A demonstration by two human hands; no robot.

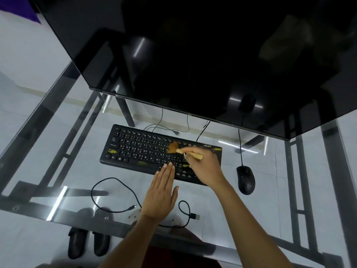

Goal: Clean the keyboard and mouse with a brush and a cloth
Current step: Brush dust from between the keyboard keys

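The keyboard is lying black and slightly angled on the glass surface, just below the dark monitor; the right hand is hovering over the keyboard's right end, fingers closed around the pale wooden handle of a brush, and the brown bristles are touching the keys near the keyboard's upper right rows; the left hand is lying flat and open at the keyboard's near edge — holding nothing, fingers together, fingertips resting on the lower keys; yellowish smudges are showing on several keys, at the keyboard's left side, along its bottom row and at its far right corner. The mouse is sitting to the right of the keyboard, apart from it, its cord running up toward the monitor; a loose black cable is curling on the surface in front of the keyboard — partly under the left wrist; a pair of dark sandals is showing through the glass, on the floor nearer than the keyboard.
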